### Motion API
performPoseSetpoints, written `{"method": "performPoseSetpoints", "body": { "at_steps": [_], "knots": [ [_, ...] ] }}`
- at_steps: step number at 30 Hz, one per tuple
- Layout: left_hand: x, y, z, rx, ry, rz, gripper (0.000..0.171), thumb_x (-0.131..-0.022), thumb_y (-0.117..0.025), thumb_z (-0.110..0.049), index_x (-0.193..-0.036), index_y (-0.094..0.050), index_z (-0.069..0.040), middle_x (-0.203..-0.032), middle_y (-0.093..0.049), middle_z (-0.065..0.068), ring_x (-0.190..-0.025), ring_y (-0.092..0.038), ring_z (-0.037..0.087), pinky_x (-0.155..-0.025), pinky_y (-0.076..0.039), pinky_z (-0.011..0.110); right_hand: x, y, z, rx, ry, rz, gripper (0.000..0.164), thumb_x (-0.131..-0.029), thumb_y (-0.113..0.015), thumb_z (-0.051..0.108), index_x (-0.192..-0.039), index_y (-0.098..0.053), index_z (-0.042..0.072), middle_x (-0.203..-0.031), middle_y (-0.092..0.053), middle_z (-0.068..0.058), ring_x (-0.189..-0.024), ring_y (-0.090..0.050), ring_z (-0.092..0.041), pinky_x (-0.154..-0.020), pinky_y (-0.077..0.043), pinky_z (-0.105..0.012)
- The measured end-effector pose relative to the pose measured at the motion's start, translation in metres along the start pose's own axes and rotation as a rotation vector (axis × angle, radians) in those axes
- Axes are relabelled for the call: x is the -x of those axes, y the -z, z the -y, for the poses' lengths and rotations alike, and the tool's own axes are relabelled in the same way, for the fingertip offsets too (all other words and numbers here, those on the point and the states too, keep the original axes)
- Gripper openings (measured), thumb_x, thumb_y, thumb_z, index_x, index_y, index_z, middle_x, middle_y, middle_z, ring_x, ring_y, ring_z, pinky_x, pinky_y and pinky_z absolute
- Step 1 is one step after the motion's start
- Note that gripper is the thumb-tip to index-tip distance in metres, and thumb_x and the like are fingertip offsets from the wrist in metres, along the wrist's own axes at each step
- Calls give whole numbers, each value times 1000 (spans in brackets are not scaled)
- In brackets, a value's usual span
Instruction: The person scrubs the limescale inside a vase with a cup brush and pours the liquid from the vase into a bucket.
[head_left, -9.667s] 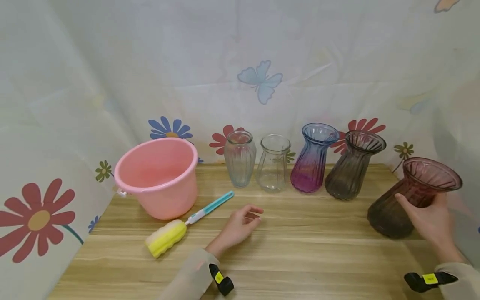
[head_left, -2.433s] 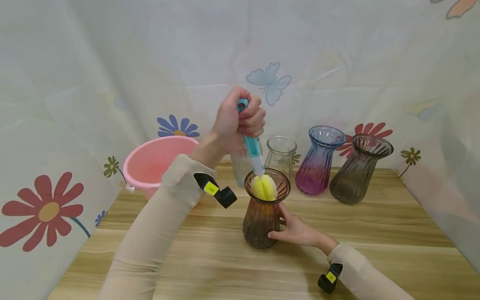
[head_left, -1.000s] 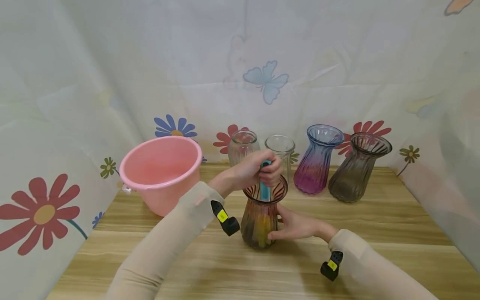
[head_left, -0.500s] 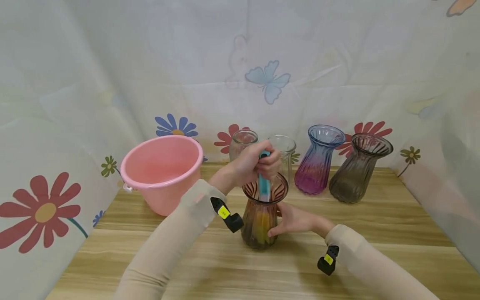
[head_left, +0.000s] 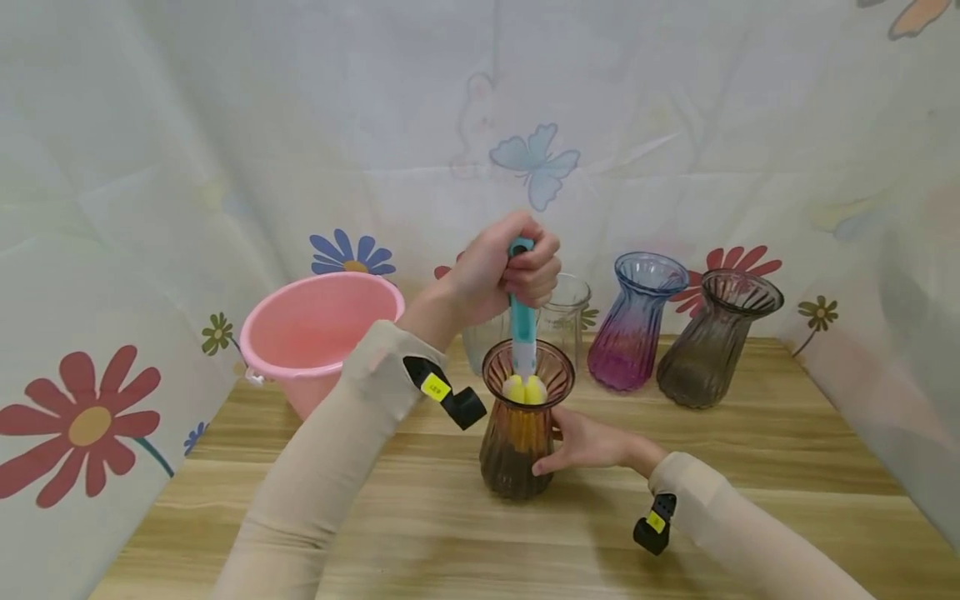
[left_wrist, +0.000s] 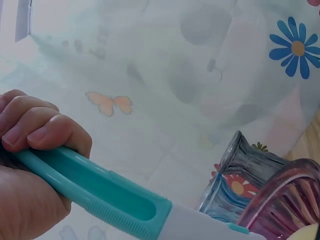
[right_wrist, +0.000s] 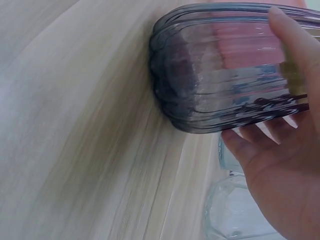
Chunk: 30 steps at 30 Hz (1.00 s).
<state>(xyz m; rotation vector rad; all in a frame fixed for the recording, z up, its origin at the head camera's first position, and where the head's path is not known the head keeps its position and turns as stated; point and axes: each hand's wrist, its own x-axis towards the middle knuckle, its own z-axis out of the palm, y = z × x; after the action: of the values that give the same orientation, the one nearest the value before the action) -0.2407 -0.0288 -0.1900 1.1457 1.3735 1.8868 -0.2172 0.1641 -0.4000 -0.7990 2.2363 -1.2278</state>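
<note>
My left hand (head_left: pixel 510 267) grips the teal handle of a bottle brush (head_left: pixel 522 321), fingers wrapped round it, above a glass vase. The brush's yellow sponge head (head_left: pixel 525 390) is partly inside the vase's flared mouth, its lower part showing through the glass. That ribbed vase (head_left: pixel 517 458), reddish at the top and dark grey below, stands upright on the table. Around its right side curls my right hand (head_left: pixel 592 442), thumb in front and fingers behind. In the right wrist view the thumb and fingers lie on either side of the vase (right_wrist: pixel 200 70).
A pink bucket (head_left: pixel 322 367) stands at the left. Along the back are two clear vases, one a clear glass vase (head_left: pixel 566 321) partly hidden by my left arm, then a blue-and-purple vase (head_left: pixel 633 325) and a grey vase (head_left: pixel 712 342). Printed cloth walls surround the wooden table (head_left: pixel 787 467).
Earlier the right hand brought the reddish vase from the right, and the left hand took up the brush. The brush went deep into the vase; over the last half second it has risen.
</note>
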Motion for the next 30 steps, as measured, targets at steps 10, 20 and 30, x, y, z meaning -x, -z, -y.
{"method": "performPoseSetpoints", "body": {
  "at_steps": [10,20,30],
  "knots": [
    [9,3,32,66,11,24,37,-84,-21,-14,-48,-26,-17,-44,-24,-6,-40,-17,12,-46,-14,28,-1,1,4,42,-1,3,72,-74,-76,20,-132,-37,3,-125,-53,-9,-117,-50,-25,-100,-38,-43],
    [17,10,82,19,95,26,42,-88,-20,-16,-47,-26,-16,-44,-27,-8,-40,-20,12,-46,-21,26,-1,1,4,31,-34,14,73,-76,-74,24,-134,-33,8,-128,-50,-6,-113,-52,-18,-94,-42,-35],
    [16,12,85,10,94,24,43,-89,-19,-16,-47,-27,-18,-43,-29,-9,-40,-21,12,-46,-21,26,3,8,13,67,-86,78,79,-83,-67,28,-142,-20,5,-142,-33,-15,-132,-32,-32,-103,-33,-48]
  ]
}}
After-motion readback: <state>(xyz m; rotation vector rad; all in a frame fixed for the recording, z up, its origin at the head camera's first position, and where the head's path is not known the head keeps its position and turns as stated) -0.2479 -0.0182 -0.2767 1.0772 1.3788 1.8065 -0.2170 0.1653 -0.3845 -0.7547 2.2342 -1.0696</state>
